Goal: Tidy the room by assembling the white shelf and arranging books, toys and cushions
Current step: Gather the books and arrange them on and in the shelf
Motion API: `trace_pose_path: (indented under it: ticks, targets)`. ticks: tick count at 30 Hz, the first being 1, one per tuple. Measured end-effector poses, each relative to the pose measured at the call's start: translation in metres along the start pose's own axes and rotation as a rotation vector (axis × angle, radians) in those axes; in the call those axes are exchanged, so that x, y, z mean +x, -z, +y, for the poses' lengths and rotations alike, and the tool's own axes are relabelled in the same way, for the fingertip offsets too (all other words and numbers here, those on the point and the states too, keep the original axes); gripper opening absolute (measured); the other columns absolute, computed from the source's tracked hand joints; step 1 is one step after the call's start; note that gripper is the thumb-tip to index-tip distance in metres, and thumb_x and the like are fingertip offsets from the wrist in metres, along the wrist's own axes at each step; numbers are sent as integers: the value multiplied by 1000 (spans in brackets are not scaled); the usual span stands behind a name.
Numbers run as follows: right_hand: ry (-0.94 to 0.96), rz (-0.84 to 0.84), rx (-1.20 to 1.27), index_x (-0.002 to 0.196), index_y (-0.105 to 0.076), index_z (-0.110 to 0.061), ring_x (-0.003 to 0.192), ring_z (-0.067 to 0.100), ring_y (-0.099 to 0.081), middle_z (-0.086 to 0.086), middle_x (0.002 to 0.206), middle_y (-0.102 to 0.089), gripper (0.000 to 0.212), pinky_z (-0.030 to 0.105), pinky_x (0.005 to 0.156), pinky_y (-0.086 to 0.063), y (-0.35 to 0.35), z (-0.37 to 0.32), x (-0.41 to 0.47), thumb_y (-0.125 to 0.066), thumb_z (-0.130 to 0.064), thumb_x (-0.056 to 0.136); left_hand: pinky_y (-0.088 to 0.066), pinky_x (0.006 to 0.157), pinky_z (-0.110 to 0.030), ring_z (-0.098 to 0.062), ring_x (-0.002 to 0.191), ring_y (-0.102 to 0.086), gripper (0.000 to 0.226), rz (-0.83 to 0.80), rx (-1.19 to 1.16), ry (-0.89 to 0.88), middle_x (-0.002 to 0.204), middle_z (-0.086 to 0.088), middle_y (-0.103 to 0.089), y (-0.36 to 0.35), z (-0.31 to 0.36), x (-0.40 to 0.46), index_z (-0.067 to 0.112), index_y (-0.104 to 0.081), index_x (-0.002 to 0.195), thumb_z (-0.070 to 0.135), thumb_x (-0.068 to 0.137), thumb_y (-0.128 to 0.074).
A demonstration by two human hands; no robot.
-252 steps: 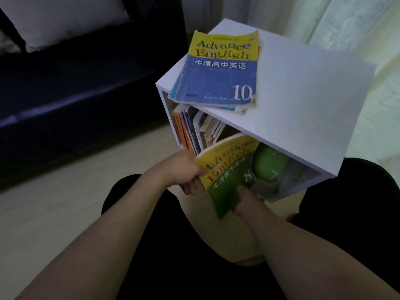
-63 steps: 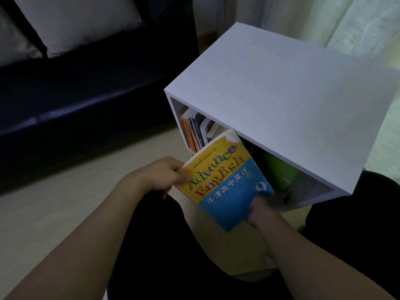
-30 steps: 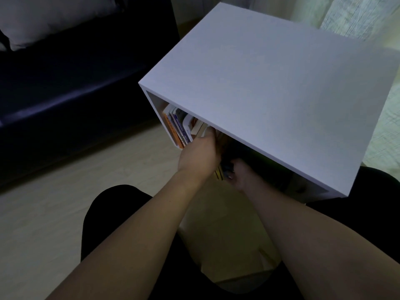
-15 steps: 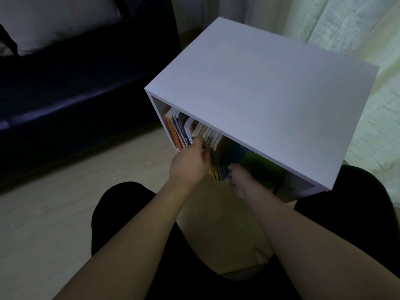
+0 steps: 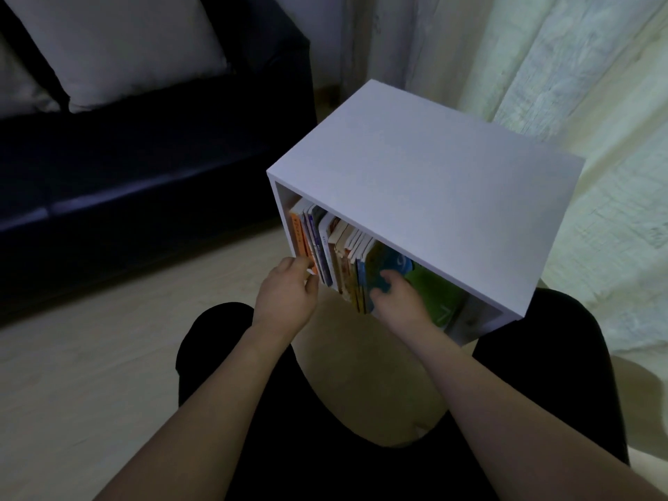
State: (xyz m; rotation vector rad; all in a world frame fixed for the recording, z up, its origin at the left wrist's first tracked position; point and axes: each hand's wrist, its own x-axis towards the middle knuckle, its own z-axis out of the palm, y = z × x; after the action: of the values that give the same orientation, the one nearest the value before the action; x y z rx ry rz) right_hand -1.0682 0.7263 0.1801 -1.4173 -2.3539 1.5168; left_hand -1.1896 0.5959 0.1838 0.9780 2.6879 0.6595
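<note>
We're at the book-arranging step: white shelf is assembled and stands on the floor between our knees, open face toward us, next to the dark sofa and in front of the curtain.

Books are standing upright inside, packed against the shelf's left wall. Orange spine sits outermost on the left; blue-covered book is the rightmost upright one, with a green-covered book leaning behind it toward the shelf's right side.

Left hand: fingers curled in, tips touching the lower edge of the orange-spined book at the left end of the row. Looks like a light pinch or nudge; can't tell which.
Right hand: fingers loosely bent, tips pressing on the blue cover, holding the row from the right. Not wrapped around anything that we can see.

Judgement: books are in, we're squaring the row. Next move likely calls for pushing the spines flush and standing the green one up so it doesn't slump into the empty right part. Risk: row fans out once the right hand lets go.

Cushion is on the sofa; no toys in view.
</note>
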Motion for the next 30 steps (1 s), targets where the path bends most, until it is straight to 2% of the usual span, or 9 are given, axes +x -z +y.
trace_pose_path:
  ticks: [5,8,12,18,20,22,24,26,30]
  targets:
    - [39,9,-82,144,-35,-16,113,27,-56,15,133,-53,52,33,88,-44,0,4,-1,-50,-21,95,-49,91,-38,-19,105,-58,33,-12,16,-27,122,-4,-61,-6,0,-1,20,-54,130,27,98,-48]
    - [20,25,-102,143,-37,-18,120,26,-52,9,136,-49,48,36,95,-45,5,8,-1,-48,-19,96,-49,92,-39,-19,106,-59,35,-31,21,-73,122,-4,-62,-11,9,0,21,-54,133,27,99,-47]
    - [-42,74,-26,137,-46,-18,117,22,-52,5,135,-50,40,31,90,-45,12,17,2,-46,-15,97,-50,94,-39,-23,108,-60,38,-25,91,-188,124,-6,-62,-22,30,10,24,-48,138,26,100,-43]
    - [-164,35,100,134,-49,-17,115,23,-52,8,131,-52,36,34,92,-44,22,18,17,-43,-15,98,-46,99,-41,-29,116,-58,56,-88,338,-274,132,-9,-57,-41,44,17,22,-29,150,17,97,-48]
    - [-217,11,178,132,-50,-14,118,25,-51,8,130,-53,34,35,97,-44,24,9,24,-42,-15,99,-49,96,-39,-27,114,-59,56,-89,298,-258,132,-9,-57,-45,45,17,20,-33,149,13,96,-50]
    - [-255,-19,233,131,-50,-7,123,27,-50,6,127,-54,34,34,103,-41,25,-2,30,-39,-15,101,-52,90,-36,-24,110,-59,45,-103,110,-195,128,-7,-58,-47,45,17,20,-46,142,13,98,-46]
    - [-243,-35,245,133,-49,-1,126,31,-48,15,135,-53,40,37,107,-38,22,-9,37,-33,-22,103,-51,86,-34,-23,108,-57,35,-109,-80,-107,123,-6,-59,-48,40,17,19,-60,130,15,100,-43]
    - [-266,-22,298,134,-48,0,127,32,-47,20,136,-51,44,38,106,-37,19,-15,40,-31,-27,103,-51,87,-36,-21,108,-57,33,-100,-106,-57,123,-4,-60,-48,34,17,20,-66,123,15,98,-47]
    - [-277,16,342,132,-50,-3,121,31,-50,19,132,-53,41,37,100,-42,8,-27,49,-46,-29,100,-54,82,-34,-17,101,-62,30,-155,-98,-23,121,1,-67,-46,31,17,24,-70,117,21,93,-52]
